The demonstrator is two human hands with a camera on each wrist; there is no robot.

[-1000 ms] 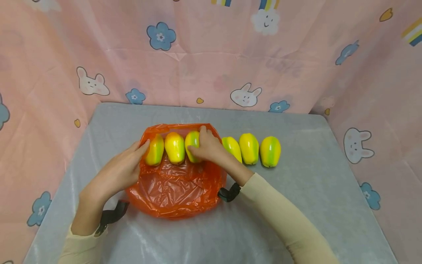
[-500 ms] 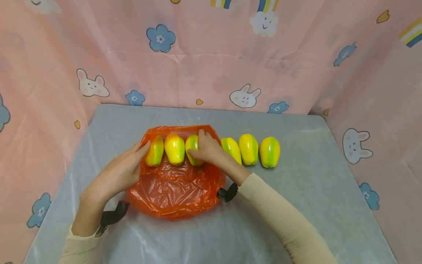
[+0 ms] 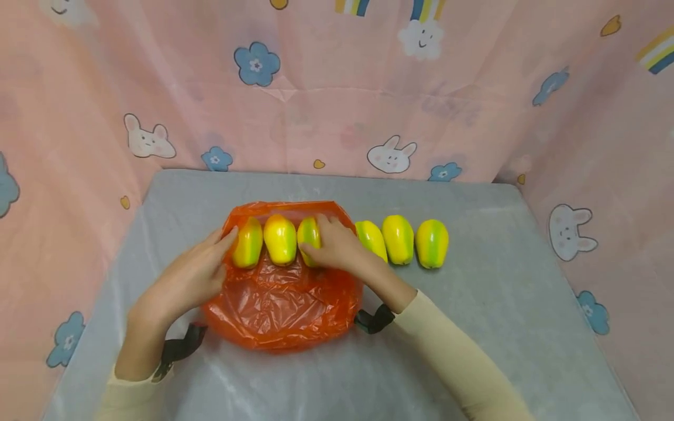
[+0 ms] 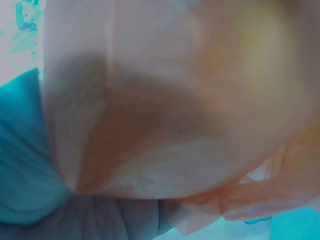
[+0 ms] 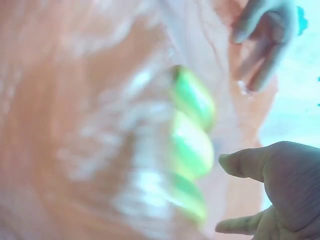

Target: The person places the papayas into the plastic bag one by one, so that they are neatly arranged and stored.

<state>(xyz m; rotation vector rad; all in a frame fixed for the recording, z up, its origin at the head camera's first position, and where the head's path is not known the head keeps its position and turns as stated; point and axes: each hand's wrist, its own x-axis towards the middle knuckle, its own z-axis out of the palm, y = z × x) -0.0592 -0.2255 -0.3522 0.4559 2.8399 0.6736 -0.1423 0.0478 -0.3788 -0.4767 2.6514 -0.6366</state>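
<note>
**Three fruits (image 3: 280,240) in the bag (image 3: 274,339), three outside it**

At far left, your left hand (image 3: 192,272) is at the bag's left rim, just beside the leftmost of the fruits; its fingers are partly bent, but whether they pinch the rim cannot be told. The orange bag lies with its mouth spread on the grey table (image 3: 500,304), and three of the yellow-green fruits sit in a row inside, toward its far side. Your right hand (image 3: 337,248) is at the third of them, thumb and a finger spread well apart, with no clasp on it visible. Right of the bag, three more fruits (image 3: 398,240) sit in a row on the table, the first partly hidden.
</note>
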